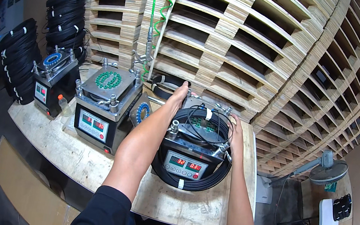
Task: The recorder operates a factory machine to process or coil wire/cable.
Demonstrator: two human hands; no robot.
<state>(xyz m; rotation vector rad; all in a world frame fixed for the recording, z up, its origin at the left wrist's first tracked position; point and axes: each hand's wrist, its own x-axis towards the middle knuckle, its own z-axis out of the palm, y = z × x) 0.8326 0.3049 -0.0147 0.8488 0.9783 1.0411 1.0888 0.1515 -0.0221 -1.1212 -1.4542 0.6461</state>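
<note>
A large coil of black cable (221, 178) with white ties leans tilted around the front of a metal-topped machine (210, 136) with a red digital display. Its lower loop hangs below the display, and its upper part lies over the top plate with green pieces. My right hand (235, 129) is closed at the coil's right side, fingers partly hidden by the cable. Reaching past the coil's left side, my left hand (181, 93) is at the machine's far left corner post. Most of its fingers are hidden, so its grip cannot be made out.
Two similar machines (104, 100) (51, 75) stand to the left on the wooden table (60, 140). A smaller black coil (160, 91) lies behind my left forearm. Stacks of black coils (19, 58) rise at far left, wooden pallets (244, 33) behind. A fan (328, 171) stands right.
</note>
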